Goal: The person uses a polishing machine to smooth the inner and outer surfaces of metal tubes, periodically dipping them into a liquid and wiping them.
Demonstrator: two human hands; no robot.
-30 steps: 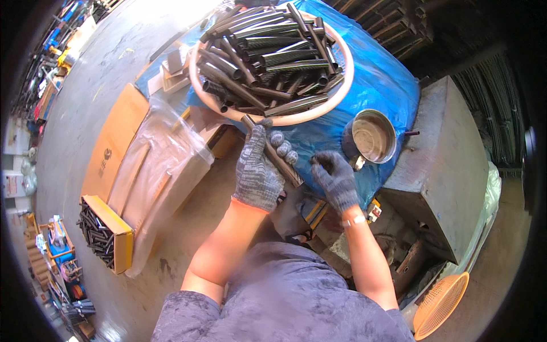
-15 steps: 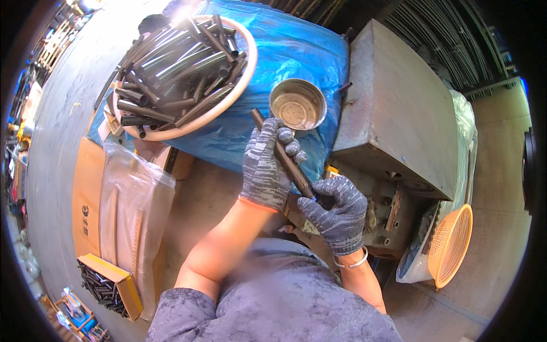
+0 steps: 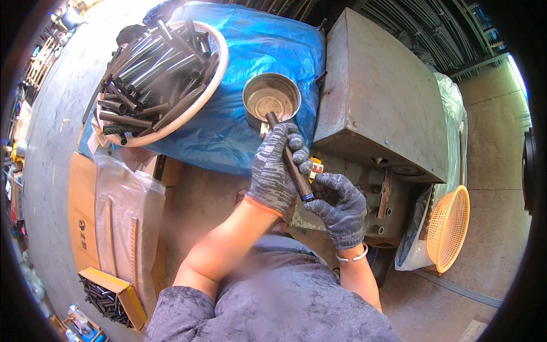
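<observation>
My left hand (image 3: 274,168), in a grey-black knitted glove, is closed round a dark tube (image 3: 293,167). The tube slants from upper left to lower right, and a blue band shows at its near end. Beside that end is my right hand (image 3: 342,208), gloved alike, its thumb and curled fingers apart. I see nothing held in it, though its palm is partly hidden. Just beyond my left hand, a round metal bowl (image 3: 272,98) stands on the blue plastic sheet (image 3: 211,145). A pale round basin (image 3: 219,71) heaped with dark tubes (image 3: 154,74) sits to its left.
A big grey metal box (image 3: 387,97) rises right of the sheet. An orange mesh basket (image 3: 450,231) leans at the far right. Cardboard (image 3: 83,211) and clear plastic wrap (image 3: 128,211) stand at the left. Below them is an open carton (image 3: 128,302) of short dark pieces.
The view has shifted, so the bowl and basin appear further left. My right hand's thumb and fingers have come slightly off the tube's near end, whose blue band shows more plainly.
</observation>
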